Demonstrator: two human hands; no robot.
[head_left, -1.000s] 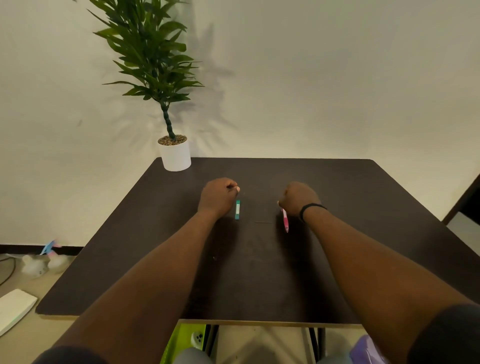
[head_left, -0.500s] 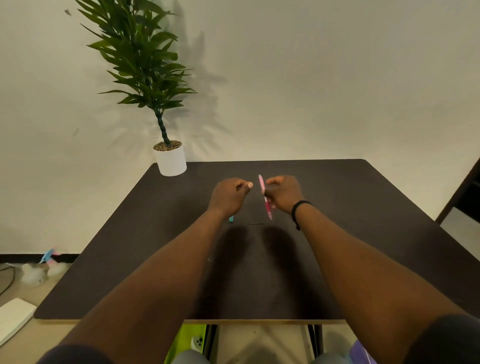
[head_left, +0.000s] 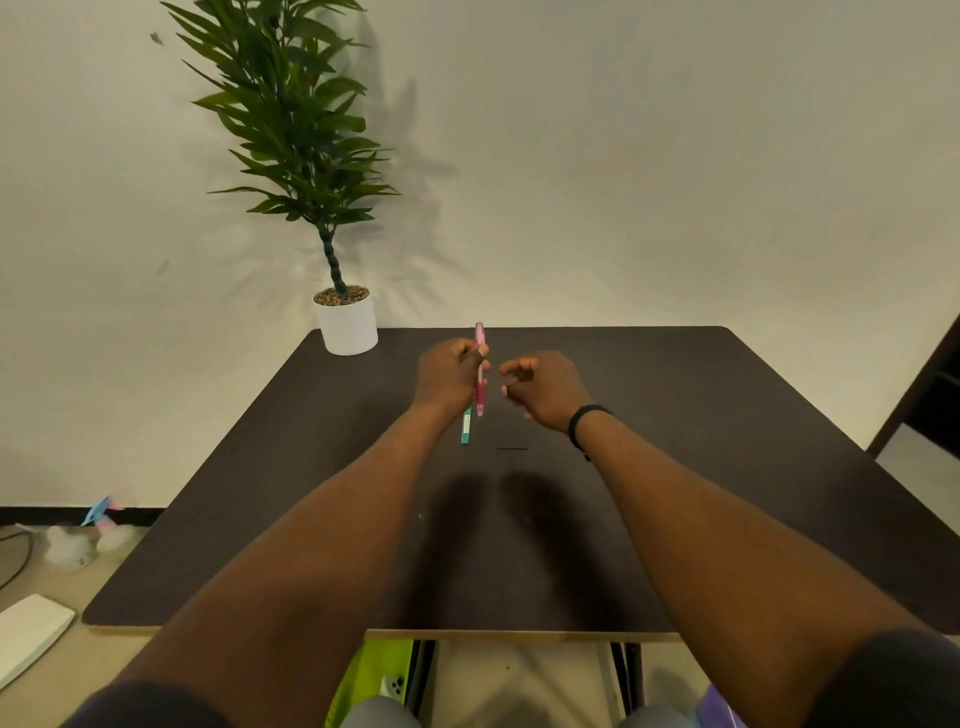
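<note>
A dark brown square table (head_left: 727, 467) stands against a cream wall, with a green plant in a white pot (head_left: 349, 325) at its far left corner. Your left hand (head_left: 447, 376) grips the slim pink plastic pen (head_left: 480, 384), which is lifted off the table with its long axis nearly upright. A short teal marker (head_left: 466, 428) lies on the table just below that hand, and the print on its white label is too small to read. Your right hand (head_left: 543, 387) is loosely curled and holds nothing. It hovers just right of the pen, well placed to work on it.

We see glossy, translucent plastic in the pink pen (head_left: 481, 364) that the left grip (head_left: 448, 375) holds. The teal pen (head_left: 466, 431) just under that grip looks like smooth plastic; the surface (head_left: 311, 467) is dark, matt and wood-like; the white pot (head_left: 348, 327) beyond is smooth and matt.
</note>
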